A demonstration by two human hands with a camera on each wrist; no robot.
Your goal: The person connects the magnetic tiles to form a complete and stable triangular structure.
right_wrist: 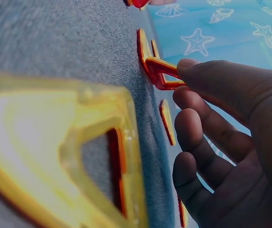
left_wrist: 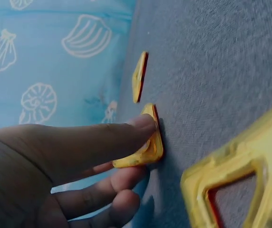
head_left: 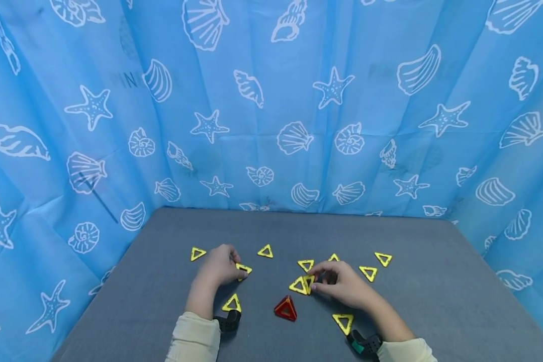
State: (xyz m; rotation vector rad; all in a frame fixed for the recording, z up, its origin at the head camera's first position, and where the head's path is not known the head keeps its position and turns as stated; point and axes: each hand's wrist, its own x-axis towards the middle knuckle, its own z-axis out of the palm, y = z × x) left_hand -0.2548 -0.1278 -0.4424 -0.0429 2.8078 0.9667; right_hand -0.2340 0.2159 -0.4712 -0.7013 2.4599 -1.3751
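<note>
My left hand [head_left: 220,265] pinches a yellow triangular magnetic tile [left_wrist: 154,151] between thumb and fingers, low over the table. Toward the right, my right hand [head_left: 344,284] holds another triangular magnetic tile [right_wrist: 160,80] by one corner, tilted up from the surface. That tile's edge meets a yellow triangle tile [head_left: 298,286] lying flat beside it; whether they are joined I cannot tell. Between the hands and closer to me stands a red pyramid-like piece [head_left: 286,308] made of triangles.
Several loose yellow triangles lie about, such as a far tile [head_left: 265,251], a near-left tile [head_left: 232,303] and a near-right tile [head_left: 343,323]. The grey table [head_left: 163,301] is backed by a blue shell-print curtain [head_left: 262,115].
</note>
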